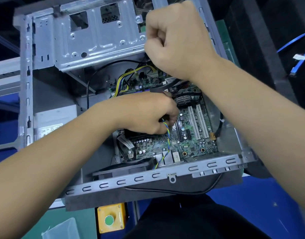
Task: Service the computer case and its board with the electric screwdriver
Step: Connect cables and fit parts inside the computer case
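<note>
A blue table (pixel 262 200) fills the lower right of the frame, with a green mat (pixel 75 219) at the lower left. A yellow box with a green button (pixel 111 218) sits at bottom centre. The upper corners are dark, with blue cables (pixel 293 44) at the upper right.

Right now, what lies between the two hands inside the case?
In the head view, between the left hand and right hand lie yellow-black wires and black cables over the board.

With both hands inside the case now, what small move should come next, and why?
Probably free the twisted fan wire from the left hand, which pinches it over the board. The right hand is fisted above, its grip hidden; no screwdriver is visible.
</note>
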